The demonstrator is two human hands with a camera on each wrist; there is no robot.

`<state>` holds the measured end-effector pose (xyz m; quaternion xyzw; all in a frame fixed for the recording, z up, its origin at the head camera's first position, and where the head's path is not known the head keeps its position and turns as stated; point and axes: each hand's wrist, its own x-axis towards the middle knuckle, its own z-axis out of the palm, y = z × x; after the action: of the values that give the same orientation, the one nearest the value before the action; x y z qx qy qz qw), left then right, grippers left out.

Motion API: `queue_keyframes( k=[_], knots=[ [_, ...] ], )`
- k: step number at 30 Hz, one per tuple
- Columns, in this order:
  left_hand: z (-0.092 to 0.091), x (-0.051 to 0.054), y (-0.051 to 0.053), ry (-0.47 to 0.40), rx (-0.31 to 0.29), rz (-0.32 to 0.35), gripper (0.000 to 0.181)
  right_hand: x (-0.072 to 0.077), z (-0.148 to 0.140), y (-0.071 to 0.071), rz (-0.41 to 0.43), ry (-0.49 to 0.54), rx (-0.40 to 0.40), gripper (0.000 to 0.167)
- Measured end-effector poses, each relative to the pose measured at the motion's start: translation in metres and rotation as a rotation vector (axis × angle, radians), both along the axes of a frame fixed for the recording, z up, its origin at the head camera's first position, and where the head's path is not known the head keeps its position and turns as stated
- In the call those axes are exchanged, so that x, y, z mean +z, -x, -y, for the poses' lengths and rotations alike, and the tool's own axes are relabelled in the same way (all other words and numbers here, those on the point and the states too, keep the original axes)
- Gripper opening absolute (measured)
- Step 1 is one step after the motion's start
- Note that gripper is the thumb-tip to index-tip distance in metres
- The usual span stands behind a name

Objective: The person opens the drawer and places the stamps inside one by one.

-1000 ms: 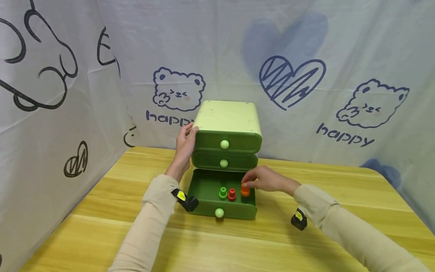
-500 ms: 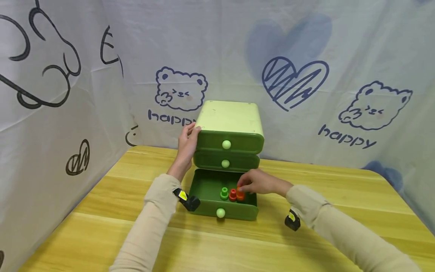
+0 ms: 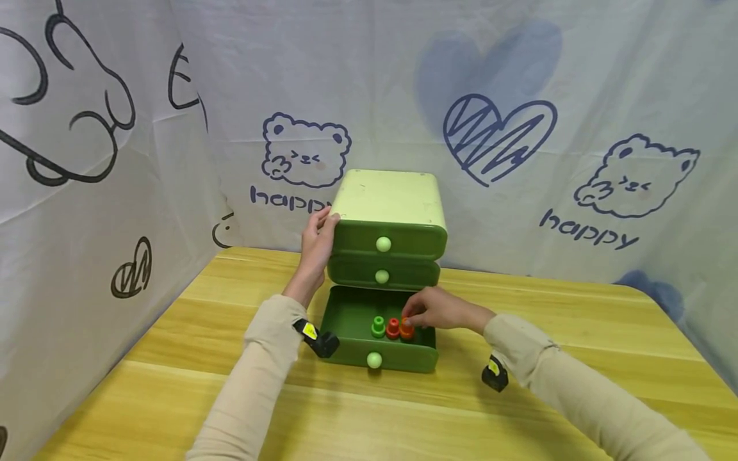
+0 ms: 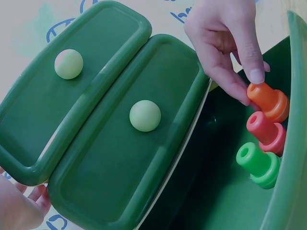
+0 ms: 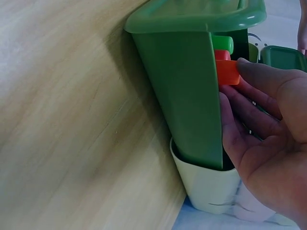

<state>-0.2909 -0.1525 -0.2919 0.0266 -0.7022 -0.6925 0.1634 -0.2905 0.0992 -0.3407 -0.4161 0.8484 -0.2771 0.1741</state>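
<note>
My right hand [image 3: 441,308] reaches into the pulled-out bottom drawer [image 3: 346,314] and pinches the narrow top of an orange stepped plastic peg [image 4: 269,102] between thumb and fingers. Beside it, in a row, stand a red peg [image 4: 266,133] and a green peg [image 4: 259,165] of the same shape. The orange and red pegs look very close; whether they touch is unclear. My left hand [image 3: 316,246] rests against the left side of the small drawer cabinet [image 3: 389,195], thumb at its upper front corner. In the left wrist view, part of that hand shows at the lower left.
Above the pulled-out drawer are two closed green drawers with round pale knobs [image 3: 383,244]. The cabinet stands on a wooden table [image 3: 519,397]. A white cloth [image 3: 380,83] with printed bears and hearts hangs behind and to the sides.
My right hand has moved the orange peg left, closer to the red one, and has stayed nearly still over the last half second. The left hand keeps its place on the cabinet.
</note>
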Motion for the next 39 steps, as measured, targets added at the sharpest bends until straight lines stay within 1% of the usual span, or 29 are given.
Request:
queue_keyframes(
  k=[7, 14, 20, 25, 28, 30, 34, 39],
  knots=[
    [0.0, 0.0, 0.0, 0.0, 0.002, 0.0, 0.052, -0.002, -0.001, 0.001, 0.011, 0.004, -0.014, 0.017],
    [0.0, -0.001, 0.001, 0.003, -0.006, 0.0, 0.052, -0.006, -0.002, 0.002, -0.032, 0.0, -0.012, 0.018],
    [-0.001, -0.002, 0.001, -0.005, -0.009, 0.005, 0.052, -0.008, -0.005, 0.003, -0.015, 0.014, -0.023, 0.019],
    [0.0, 0.0, 0.001, 0.002, 0.002, 0.005, 0.053, -0.007, -0.004, 0.0, -0.061, 0.047, -0.04, 0.02],
    [0.0, 0.0, 0.001, 0.008, 0.004, 0.008, 0.053, -0.005, -0.002, -0.008, -0.101, 0.085, -0.075, 0.02],
    [-0.001, 0.0, 0.001, 0.007, 0.005, 0.011, 0.053, -0.003, 0.001, -0.015, -0.126, 0.114, -0.1, 0.02],
    [-0.001, 0.001, 0.001, 0.005, 0.006, 0.009, 0.052, 0.003, 0.008, -0.036, -0.162, 0.187, -0.154, 0.018],
    [-0.001, 0.001, 0.001, 0.002, 0.0, 0.015, 0.053, 0.007, 0.016, -0.065, -0.248, 0.26, -0.189, 0.012]
  ],
)
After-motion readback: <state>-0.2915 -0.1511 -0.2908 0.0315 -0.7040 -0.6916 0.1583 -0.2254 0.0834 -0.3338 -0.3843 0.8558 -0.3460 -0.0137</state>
